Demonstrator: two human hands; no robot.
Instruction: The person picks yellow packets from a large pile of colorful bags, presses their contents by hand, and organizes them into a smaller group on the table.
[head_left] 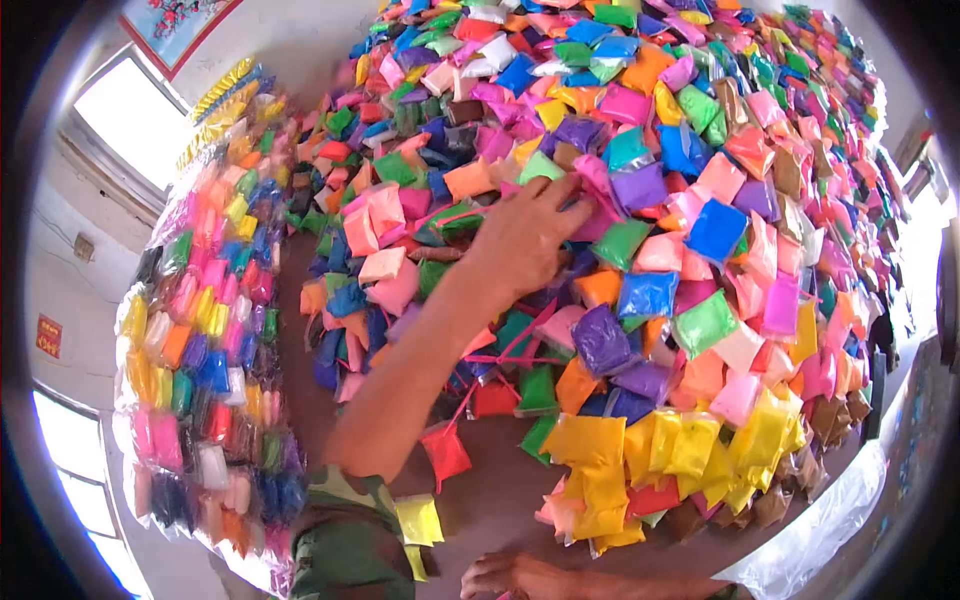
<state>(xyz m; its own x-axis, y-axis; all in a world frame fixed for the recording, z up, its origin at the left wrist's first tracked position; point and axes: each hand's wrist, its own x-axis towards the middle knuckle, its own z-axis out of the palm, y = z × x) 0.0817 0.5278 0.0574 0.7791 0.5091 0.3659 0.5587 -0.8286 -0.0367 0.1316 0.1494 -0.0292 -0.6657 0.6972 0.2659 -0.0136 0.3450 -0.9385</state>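
Observation:
My left hand (525, 235) reaches over the middle of a large heap of small clear bags filled with coloured material. Its fingers and thumb look apart, beside a light green packet (541, 168) and a magenta packet (600, 190); the fingertips are partly hidden. Low in the view, my right hand (505, 575) has its fingers curled at the frame's bottom edge. A bit of pink shows under it, too cut off to name. Between the hands lie a red packet (446, 452) and a yellow packet (418, 521).
Joined yellow packets (590, 455) hang over the heap's near side. Long clear bundles of multicoloured packets (205, 370) are stacked at the left. A brown surface (490, 470) shows beneath. Clear plastic sheeting (820, 530) lies at lower right.

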